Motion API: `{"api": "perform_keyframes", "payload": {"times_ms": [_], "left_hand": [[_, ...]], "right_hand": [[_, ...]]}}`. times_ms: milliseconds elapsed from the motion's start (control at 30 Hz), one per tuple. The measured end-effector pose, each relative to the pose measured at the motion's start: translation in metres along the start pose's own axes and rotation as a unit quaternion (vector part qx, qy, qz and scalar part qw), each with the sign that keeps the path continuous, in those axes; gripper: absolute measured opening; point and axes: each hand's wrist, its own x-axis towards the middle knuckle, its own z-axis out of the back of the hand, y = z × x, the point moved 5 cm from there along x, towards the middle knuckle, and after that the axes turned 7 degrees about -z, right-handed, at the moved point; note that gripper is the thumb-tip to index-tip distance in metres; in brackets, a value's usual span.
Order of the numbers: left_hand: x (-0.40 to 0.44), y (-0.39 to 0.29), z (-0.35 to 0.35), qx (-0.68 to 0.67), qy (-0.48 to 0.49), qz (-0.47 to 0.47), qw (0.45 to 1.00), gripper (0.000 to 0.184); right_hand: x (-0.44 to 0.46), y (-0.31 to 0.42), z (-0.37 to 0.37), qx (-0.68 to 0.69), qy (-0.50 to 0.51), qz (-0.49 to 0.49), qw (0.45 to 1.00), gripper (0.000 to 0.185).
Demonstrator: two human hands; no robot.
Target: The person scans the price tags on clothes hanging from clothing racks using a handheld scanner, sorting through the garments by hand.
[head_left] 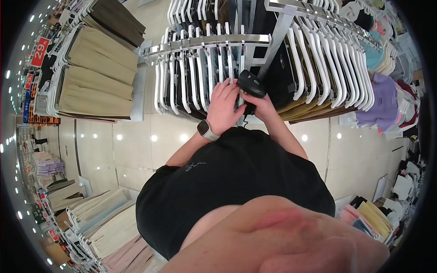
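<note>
A black handheld barcode scanner (251, 83) with a cable at its base is gripped in my right hand (262, 107), its head tilted up toward the rack. My left hand (223, 103), wearing a watch (208, 130) with a light strap, lies with fingers stretched out against the hanging garments, thumb apart. Its fingertips are close to the scanner's head; whether they touch a tag there cannot be made out. White hangers (193, 68) with dark trousers hang from a metal rail (205, 42) just in front of both hands.
To the right, a second rail (337, 20) carries white hangers with dark and olive garments. Beige trousers (98, 91) hang at the left. A purple shirt (378, 101) hangs at far right. Cream and pink trousers (111, 232) stand behind me at lower left. Tiled floor (132, 141) lies between the racks.
</note>
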Motion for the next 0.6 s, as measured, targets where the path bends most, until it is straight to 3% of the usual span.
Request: {"api": "perform_keyframes", "payload": {"times_ms": [200, 600], "left_hand": [[0.0041, -0.0011, -0.0009, -0.019, -0.017, 0.000, 1.000, 0.043], [0.0043, 0.0084, -0.0019, -0.034, 0.007, 0.007, 0.999, 0.046]], "right_hand": [[-0.0010, 0.0031, -0.0002, 0.002, -0.002, -0.003, 1.000, 0.036], [-0.0016, 0.0029, -0.0088, 0.001, -0.009, 0.002, 1.000, 0.035]]}}
